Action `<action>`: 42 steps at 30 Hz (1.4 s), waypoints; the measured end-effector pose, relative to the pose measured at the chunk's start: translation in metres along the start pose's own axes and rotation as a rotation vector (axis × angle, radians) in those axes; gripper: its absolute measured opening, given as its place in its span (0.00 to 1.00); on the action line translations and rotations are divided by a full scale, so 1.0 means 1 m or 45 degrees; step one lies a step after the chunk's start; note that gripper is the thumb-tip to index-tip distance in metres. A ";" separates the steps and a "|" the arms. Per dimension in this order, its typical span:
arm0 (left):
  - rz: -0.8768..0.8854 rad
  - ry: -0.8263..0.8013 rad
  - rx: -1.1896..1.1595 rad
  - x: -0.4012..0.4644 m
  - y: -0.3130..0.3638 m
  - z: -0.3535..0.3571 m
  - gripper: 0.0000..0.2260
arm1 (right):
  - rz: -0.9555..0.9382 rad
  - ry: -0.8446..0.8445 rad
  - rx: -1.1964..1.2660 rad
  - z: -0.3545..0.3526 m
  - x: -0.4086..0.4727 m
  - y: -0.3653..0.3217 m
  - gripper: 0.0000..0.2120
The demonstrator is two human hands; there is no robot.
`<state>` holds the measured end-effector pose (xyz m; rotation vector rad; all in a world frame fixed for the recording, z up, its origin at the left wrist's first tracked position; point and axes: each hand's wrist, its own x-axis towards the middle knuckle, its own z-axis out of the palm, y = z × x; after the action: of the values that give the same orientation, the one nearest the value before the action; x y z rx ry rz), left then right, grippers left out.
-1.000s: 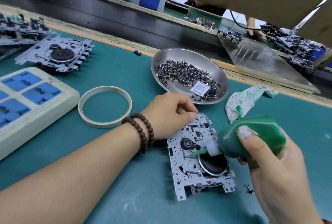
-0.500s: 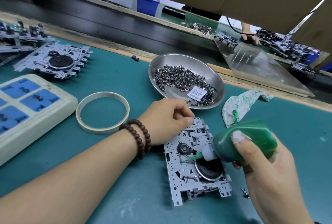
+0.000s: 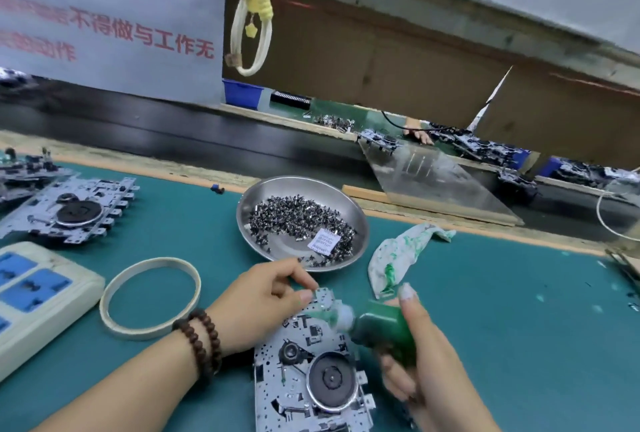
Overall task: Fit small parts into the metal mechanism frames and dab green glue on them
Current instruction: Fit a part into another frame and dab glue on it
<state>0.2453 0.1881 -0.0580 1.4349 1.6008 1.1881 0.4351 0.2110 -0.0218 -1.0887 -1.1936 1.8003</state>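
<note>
A metal mechanism frame (image 3: 277,393) with a black flywheel lies on the green mat at the bottom centre. My left hand (image 3: 263,303), with a bead bracelet on the wrist, pinches the frame's far corner between thumb and fingers. My right hand (image 3: 426,372) grips a green glue bottle (image 3: 381,331). Its white nozzle points left at the frame's far end, close to my left fingertips; the tip is blurred. A steel dish (image 3: 349,210) holding several small dark parts and a white label sits just beyond the frame.
A glue-stained white rag (image 3: 398,251) lies right of the dish. A white tape ring (image 3: 150,296) and a power strip (image 3: 34,293) are on the left, with more frames (image 3: 69,210) behind. A conveyor and a clear angled plate (image 3: 433,182) run along the back.
The view has tilted upward. The glue bottle's nozzle has moved from the middle of the frame to its far end, near my left fingers. My left hand keeps its hold on the frame.
</note>
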 end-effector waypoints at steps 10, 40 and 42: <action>-0.099 0.027 -0.142 -0.007 0.018 -0.012 0.03 | -0.369 -0.349 -0.194 -0.030 0.020 -0.007 0.28; 0.032 0.032 0.121 0.161 0.142 0.010 0.05 | -0.175 -0.198 -0.084 -0.060 0.065 -0.103 0.10; 0.030 0.016 0.158 0.171 0.140 0.016 0.06 | -0.142 -0.155 -0.018 -0.063 0.077 -0.101 0.08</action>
<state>0.2823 0.3564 0.0815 1.5306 1.6960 1.1301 0.4728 0.3332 0.0397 -0.9126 -1.3139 1.7951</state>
